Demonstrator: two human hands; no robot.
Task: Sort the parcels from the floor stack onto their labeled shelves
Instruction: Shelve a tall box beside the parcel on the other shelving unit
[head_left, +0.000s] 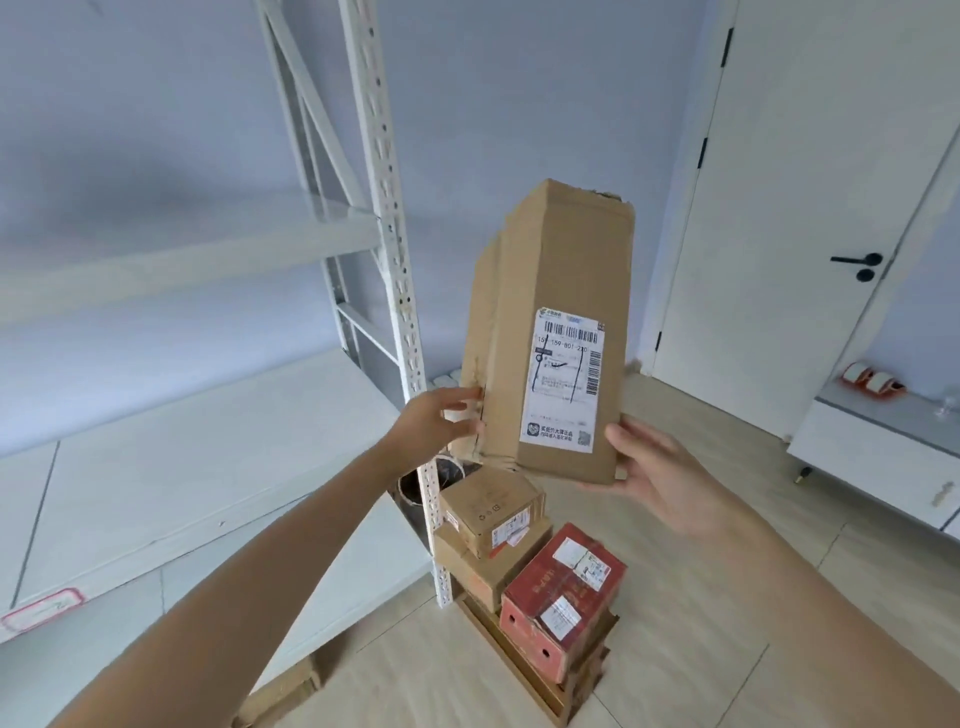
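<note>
- Head view: the fingers of the left hand (439, 422) lie fairly straight and slightly spread against the lower left side of a tall brown cardboard parcel (550, 332), the thumb uppermost.
- The right hand (655, 470) cups the parcel's lower right corner from beneath, thumb up along the right edge; its other fingers are hidden under the box, so I cannot tell how they lie.
- The parcel is held upright in the air between both hands, tilted a little, its white shipping label with barcodes (566, 379) facing the camera (the top end looks torn).
- Below it, on the pale wood floor (691, 623), stands the stack: a small brown carton (488, 506) on a larger brown box (475, 569), beside a red printed carton (558, 597).
- Left of the stack is the white metal shelving unit (387, 218); a red-bordered label (44, 610) sits on the front edge of its lower shelf.
- A white door with a black handle (857, 265) stands at right.
</note>
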